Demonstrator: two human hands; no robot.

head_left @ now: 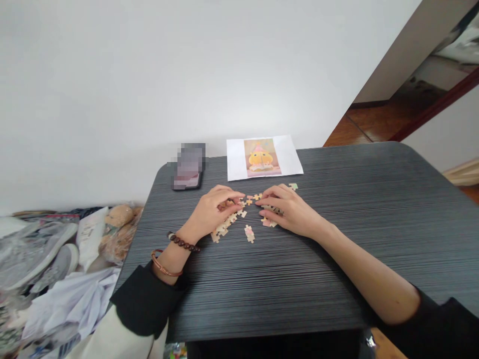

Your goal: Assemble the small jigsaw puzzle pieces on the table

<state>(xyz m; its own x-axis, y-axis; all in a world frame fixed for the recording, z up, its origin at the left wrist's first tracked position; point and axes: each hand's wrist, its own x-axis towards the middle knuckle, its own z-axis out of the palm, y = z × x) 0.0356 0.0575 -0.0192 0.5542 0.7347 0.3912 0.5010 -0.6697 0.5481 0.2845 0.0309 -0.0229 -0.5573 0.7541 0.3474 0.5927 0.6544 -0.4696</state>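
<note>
Small jigsaw puzzle pieces [232,218] lie in a loose heap under and beside my left hand [212,212]. Its thumb and forefinger are curved and apart over the heap, with pieces showing between them. My right hand [286,207] hovers low over another cluster of puzzle pieces [266,222], fingers bent and spread, partly covering them. Between the hands are a few single pieces [249,200]. Closer to me, two or so joined pieces [249,234] with pink on them lie apart. One greenish piece [293,186] sits beyond my right hand.
A white sheet [235,159] with a printed yellow cartoon figure [261,158] lies at the table's back edge by the wall. Left of it is a phone [189,167], partly blurred. The dark table [374,214] has rounded corners. Bagged shoes and cloth [71,279] are piled on the left.
</note>
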